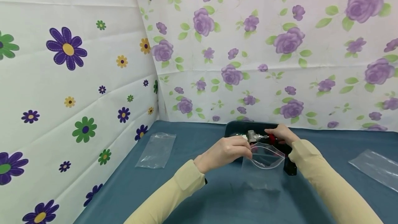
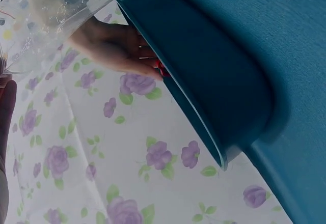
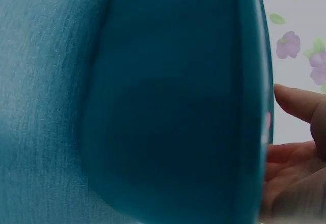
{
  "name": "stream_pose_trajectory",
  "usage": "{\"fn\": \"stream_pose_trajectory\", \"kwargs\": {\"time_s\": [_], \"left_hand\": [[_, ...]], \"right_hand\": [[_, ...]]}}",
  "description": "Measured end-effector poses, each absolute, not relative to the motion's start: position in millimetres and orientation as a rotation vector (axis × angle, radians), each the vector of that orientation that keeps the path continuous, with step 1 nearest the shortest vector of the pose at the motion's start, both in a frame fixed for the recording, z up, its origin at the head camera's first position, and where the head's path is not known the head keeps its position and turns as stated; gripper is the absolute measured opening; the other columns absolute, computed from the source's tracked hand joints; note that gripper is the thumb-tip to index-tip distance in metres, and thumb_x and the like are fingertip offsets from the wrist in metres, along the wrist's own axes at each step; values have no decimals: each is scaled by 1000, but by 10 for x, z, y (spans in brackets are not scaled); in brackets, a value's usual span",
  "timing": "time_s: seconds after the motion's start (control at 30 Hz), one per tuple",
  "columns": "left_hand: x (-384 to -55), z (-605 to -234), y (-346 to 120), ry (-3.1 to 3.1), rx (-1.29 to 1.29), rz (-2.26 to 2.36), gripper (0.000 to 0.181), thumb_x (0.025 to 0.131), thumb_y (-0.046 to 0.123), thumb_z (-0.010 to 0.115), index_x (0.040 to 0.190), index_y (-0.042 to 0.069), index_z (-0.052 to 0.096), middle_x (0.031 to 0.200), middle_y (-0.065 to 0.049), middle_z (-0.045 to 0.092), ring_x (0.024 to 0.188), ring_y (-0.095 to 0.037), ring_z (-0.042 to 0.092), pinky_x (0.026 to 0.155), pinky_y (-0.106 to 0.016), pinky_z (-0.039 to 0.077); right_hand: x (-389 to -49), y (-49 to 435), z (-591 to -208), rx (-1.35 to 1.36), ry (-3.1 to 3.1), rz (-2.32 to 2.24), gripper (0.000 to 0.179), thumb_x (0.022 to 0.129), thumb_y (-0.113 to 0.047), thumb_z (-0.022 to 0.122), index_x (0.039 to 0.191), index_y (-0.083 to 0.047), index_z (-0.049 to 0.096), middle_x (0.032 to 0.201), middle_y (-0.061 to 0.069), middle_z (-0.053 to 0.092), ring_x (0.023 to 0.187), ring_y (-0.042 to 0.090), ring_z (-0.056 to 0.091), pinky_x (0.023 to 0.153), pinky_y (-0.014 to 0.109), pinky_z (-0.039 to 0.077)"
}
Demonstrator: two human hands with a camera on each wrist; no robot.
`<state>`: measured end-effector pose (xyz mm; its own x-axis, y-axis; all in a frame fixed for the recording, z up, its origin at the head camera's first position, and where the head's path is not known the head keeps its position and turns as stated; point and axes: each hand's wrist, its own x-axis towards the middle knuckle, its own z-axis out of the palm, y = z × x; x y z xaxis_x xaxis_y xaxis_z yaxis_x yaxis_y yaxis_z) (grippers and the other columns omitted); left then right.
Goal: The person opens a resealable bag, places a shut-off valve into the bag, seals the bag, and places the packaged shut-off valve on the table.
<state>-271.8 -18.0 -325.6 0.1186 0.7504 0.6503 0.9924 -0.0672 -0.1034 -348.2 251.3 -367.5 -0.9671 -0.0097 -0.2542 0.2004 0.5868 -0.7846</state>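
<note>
In the head view, my left hand (image 1: pixel 228 151) pinches the rim of a clear zip bag (image 1: pixel 264 180), whose mouth gapes upward in front of a dark teal bin (image 1: pixel 231 126). Part of that bag (image 2: pixel 61 15) shows at the top left of the left wrist view. My right hand (image 1: pixel 284 134) reaches over the bin's rim, thumb and fingers spread about a red part (image 1: pixel 272 139). Beside the red part lies a silver metal fitting (image 1: pixel 253 136) with a thin shaft. The bin wall (image 3: pixel 173 107) hides the fingertips in the right wrist view.
Another flat clear bag (image 1: pixel 157 149) lies on the blue-covered table (image 1: pixel 199 205) to the left. A further clear bag (image 1: pixel 377 168) lies at the right edge. A flowered cloth (image 1: pixel 202 89) hangs behind the bin, and another (image 1: pixel 87 96) hangs along the left side.
</note>
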Motion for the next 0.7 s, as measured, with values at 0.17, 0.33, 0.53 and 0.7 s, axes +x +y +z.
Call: {"fn": "stream_pose_trajectory", "kwargs": {"time_s": [0.17, 0.33, 0.53, 0.7], "left_hand": [[-2707, -3264, -193, -1682, -1863, -578, 16, 91, 3, 53, 83, 9, 65, 89, -3, 59, 85, -8, 53, 81, -13, 38], [-2696, -3277, -207, -1684, -1858, -576, 18, 93, 4, 51, 82, 8, 66, 88, -3, 59, 85, -8, 53, 81, -12, 38], [-2702, -3274, -215, -1691, -1855, -572, 15, 90, 1, 56, 83, 9, 65, 88, -3, 59, 84, -7, 53, 80, -12, 38], [-2710, -3281, -225, -1702, -1861, -569, 16, 91, 2, 53, 83, 9, 65, 89, -3, 58, 85, -7, 52, 80, -12, 38]], "right_hand": [[-3484, 2517, -3707, 129, 2625, -1301, 21, 88, -17, 56, 81, 3, 56, 83, 13, 52, 74, 22, 53, 65, 37, 48], [-3490, 2514, -3742, 116, 2609, -1341, 22, 87, -13, 56, 88, 9, 59, 80, 11, 55, 73, 23, 56, 65, 36, 50], [-3516, 2508, -3765, 21, 2641, -1339, 17, 83, -6, 50, 80, 8, 59, 74, 9, 54, 67, 20, 53, 64, 38, 50], [-3542, 2514, -3782, -49, 2711, -1263, 20, 85, -5, 45, 66, -3, 50, 63, 1, 43, 57, 13, 43, 60, 37, 50]]}}
